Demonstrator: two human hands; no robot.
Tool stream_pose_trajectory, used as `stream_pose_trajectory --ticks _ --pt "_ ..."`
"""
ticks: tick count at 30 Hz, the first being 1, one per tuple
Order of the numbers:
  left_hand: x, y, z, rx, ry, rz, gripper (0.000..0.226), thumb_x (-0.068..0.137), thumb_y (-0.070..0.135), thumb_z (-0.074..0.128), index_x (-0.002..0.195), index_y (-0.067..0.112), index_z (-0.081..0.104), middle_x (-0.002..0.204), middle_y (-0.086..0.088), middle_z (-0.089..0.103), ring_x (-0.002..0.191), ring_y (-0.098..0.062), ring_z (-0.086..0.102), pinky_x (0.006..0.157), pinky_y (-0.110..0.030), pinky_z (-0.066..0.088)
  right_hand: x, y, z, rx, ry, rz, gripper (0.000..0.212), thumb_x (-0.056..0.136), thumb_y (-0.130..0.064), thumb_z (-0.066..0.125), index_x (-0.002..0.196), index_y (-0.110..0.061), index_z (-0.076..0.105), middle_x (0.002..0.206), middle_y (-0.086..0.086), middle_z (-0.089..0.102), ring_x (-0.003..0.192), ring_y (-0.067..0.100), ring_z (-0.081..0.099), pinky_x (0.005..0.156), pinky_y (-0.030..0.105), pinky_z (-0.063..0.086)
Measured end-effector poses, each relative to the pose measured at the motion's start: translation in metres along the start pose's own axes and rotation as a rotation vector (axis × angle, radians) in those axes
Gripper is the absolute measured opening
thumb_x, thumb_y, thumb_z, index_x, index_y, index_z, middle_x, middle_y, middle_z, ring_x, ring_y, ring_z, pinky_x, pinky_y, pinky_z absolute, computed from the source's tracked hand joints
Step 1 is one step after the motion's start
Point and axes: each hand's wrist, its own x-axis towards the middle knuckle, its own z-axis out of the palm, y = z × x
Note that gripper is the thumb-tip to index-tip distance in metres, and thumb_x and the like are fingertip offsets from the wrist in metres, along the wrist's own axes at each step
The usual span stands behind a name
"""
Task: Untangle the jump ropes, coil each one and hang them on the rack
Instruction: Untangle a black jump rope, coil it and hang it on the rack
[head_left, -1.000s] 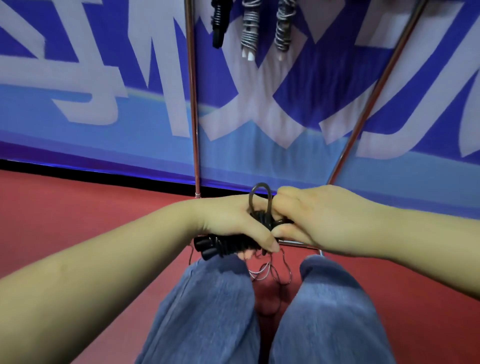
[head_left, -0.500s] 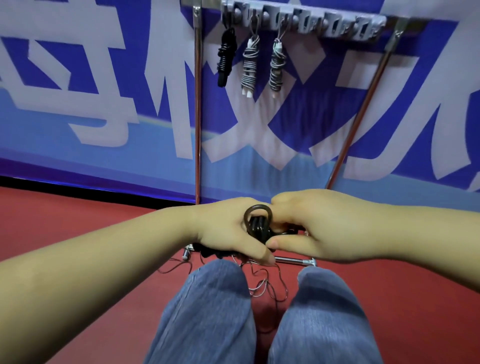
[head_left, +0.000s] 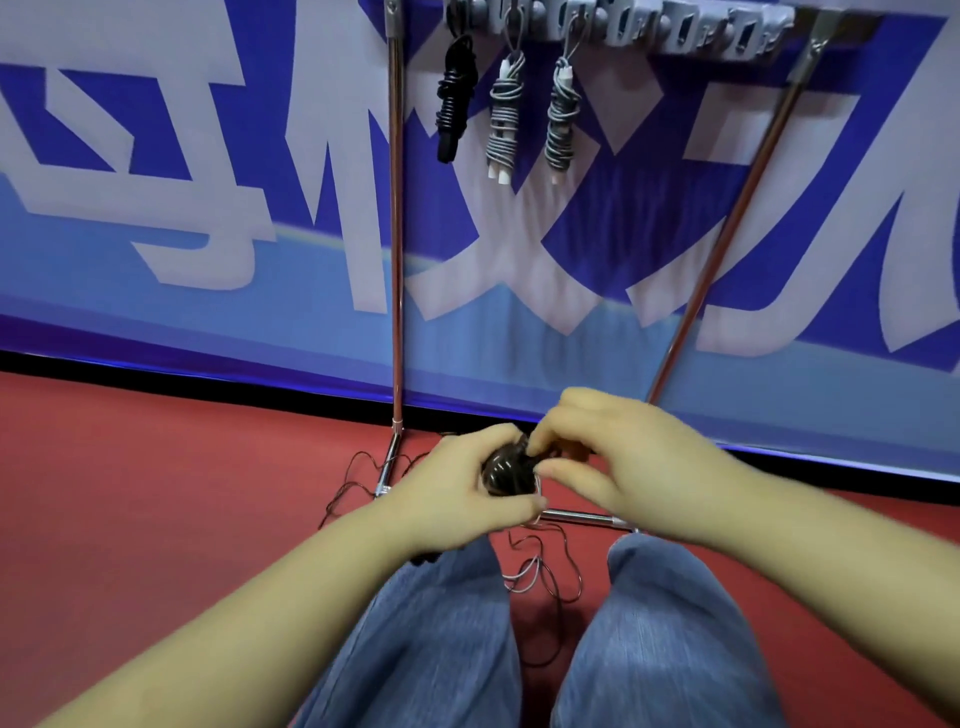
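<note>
- A black coiled jump rope (head_left: 506, 472) sits bundled between the left hand (head_left: 457, 499) and right hand (head_left: 618, 467); the left grips it, the right pinches its top.
- Loose ropes (head_left: 540, 571), thin dark and pale strands, lie tangled on the red floor.
- The rack (head_left: 649, 31), a grey hook bar on chrome poles, carries a black coiled rope (head_left: 454, 98) and two grey-and-white coiled ropes (head_left: 506, 114), (head_left: 563, 114), hanging side by side.
</note>
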Motion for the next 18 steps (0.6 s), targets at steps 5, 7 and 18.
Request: stream_pose_trajectory --ticks 5,7,18 --pt "-0.001 -0.013 0.025 -0.094 0.292 -0.157 0.026 0.06 0.034 0.068 0.078 0.022 0.054 0.063 0.007 0.058 0.057 -0.01 0.047 0.059 -0.032 0.045 -0.021 -0.014 0.05 0.517 0.264 0.258 0.037 0.068 -0.028 0.079 0.104 -0.026 0.071 0.086 -0.016 0.062 0.081 0.002 0.059 0.076 0.009 0.044" --pt "-0.003 -0.012 0.031 -0.014 0.332 -0.189 0.022 0.069 0.024 0.07 0.079 0.022 0.051 0.065 0.006 0.059 0.058 -0.012 0.05 0.061 -0.032 0.046 -0.023 -0.02 0.068 0.569 0.399 0.341 0.036 0.066 -0.028 0.082 0.1 -0.026 0.073 0.089 -0.018 0.064 0.086 0.002 0.06 0.078 0.009 0.044" --pt "-0.007 -0.004 0.047 -0.442 0.19 -0.154 0.044 0.068 0.01 0.057 0.104 0.035 0.052 0.1 -0.006 0.062 0.093 -0.018 0.063 0.08 -0.028 0.054 -0.028 -0.027 0.069 0.869 0.565 0.491 0.03 0.068 -0.009 0.08 0.076 -0.037 0.072 0.083 -0.012 0.069 0.073 0.002 0.061 0.069 0.013 0.046"
